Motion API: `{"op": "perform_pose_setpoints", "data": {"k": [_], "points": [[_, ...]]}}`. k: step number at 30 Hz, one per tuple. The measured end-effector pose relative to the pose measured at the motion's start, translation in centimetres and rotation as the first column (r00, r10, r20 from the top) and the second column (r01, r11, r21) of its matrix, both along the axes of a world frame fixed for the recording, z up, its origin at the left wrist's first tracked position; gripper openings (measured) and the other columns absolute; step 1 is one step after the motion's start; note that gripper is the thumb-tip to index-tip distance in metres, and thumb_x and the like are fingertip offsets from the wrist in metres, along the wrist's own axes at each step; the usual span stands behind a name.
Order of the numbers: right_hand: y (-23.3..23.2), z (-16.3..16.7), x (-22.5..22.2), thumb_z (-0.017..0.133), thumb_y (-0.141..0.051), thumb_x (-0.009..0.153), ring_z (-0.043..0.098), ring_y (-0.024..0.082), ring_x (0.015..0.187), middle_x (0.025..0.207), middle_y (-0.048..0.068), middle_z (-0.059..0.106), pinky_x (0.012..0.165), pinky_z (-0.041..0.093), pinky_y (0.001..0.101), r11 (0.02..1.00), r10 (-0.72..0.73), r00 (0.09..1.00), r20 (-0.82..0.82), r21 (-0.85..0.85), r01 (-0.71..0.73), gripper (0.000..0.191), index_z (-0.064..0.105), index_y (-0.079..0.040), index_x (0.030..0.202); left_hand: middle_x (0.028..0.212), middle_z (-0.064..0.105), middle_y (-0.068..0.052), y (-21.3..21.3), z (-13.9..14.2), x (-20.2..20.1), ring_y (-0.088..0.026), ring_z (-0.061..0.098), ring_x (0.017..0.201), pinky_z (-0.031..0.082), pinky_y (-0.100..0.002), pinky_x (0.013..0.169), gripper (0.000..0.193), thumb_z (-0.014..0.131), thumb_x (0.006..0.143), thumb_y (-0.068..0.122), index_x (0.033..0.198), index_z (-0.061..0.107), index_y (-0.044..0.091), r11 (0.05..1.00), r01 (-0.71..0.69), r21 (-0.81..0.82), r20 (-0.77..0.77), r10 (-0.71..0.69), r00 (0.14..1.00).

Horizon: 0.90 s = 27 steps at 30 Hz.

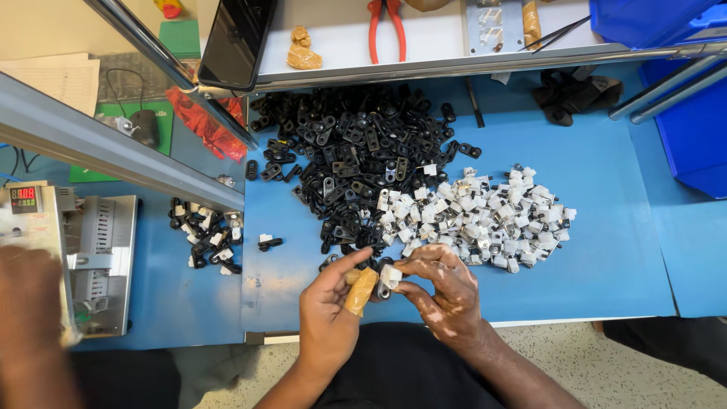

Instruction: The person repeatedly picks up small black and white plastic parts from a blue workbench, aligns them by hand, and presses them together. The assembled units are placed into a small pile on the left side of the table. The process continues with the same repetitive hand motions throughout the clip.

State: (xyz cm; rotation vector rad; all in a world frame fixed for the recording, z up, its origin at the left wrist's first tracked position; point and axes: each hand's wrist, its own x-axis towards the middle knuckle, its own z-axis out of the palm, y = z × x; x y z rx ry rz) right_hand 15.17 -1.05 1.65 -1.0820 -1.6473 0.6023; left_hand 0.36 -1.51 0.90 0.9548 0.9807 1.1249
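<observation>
My left hand [327, 310] and my right hand [443, 291] meet at the near edge of the blue work mat [606, 257]. Between their fingertips they pinch a small white plastic part [390, 276] joined to a small black piece. A tan finger cot [361, 291] covers a finger of my left hand. Just beyond my hands lies a pile of black plastic clips [356, 151]. A heap of white plastic blocks with metal inserts [485, 216] lies to its right.
A small heap of joined black-and-white parts [206, 235] lies at the left, past a metal rail [113, 148]. A grey control box [91, 257] stands beside another person's arm [30, 318]. The shelf above holds red pliers [385, 26] and a dark phone [235, 42]. Blue bins [693, 136] stand at the right.
</observation>
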Motion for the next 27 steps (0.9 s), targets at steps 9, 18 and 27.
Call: {"op": "perform_pose_setpoints", "data": {"k": [9,18,27], "points": [[-0.3,-1.2,0.2,0.065,-0.011,0.068,0.06,0.019,0.088,0.094,0.011,0.059,0.073,0.052,0.0303,0.975,0.178,0.978,-0.106,-0.113,-0.19,0.026,0.047,-0.004,0.085,0.077,0.055,-0.008,0.6,-0.1,0.4,-0.01,0.054,0.071,0.044,-0.021,0.063,0.019,0.054,0.076,-0.001,0.093,0.047,-0.003,0.999,0.009,0.041,0.045,-0.011,0.999],[-0.6,-1.6,0.5,0.062,-0.009,0.069,0.054,0.018,0.089,0.092,0.011,0.052,0.075,0.048,0.0292,0.977,0.194,0.962,-0.191,-0.051,-0.207,0.027,0.048,-0.002,0.092,0.076,0.058,-0.008,0.2,0.4,0.0,-0.011,0.055,0.071,0.044,-0.021,0.063,0.023,0.056,0.071,-0.003,0.092,0.048,-0.003,0.995,0.081,0.058,-0.067,-0.077,0.995],[-0.8,-1.5,0.2,0.063,-0.007,0.068,0.048,0.014,0.074,0.083,0.004,0.045,0.064,0.043,0.0258,0.994,0.108,0.981,-0.164,-0.009,-0.111,0.015,0.054,-0.005,0.079,0.082,0.056,-0.01,-0.2,0.7,0.6,-0.014,0.056,0.077,0.045,-0.023,0.069,0.021,0.054,0.071,-0.006,0.09,0.046,-0.003,0.973,0.015,0.232,-0.074,0.002,0.997]]}}
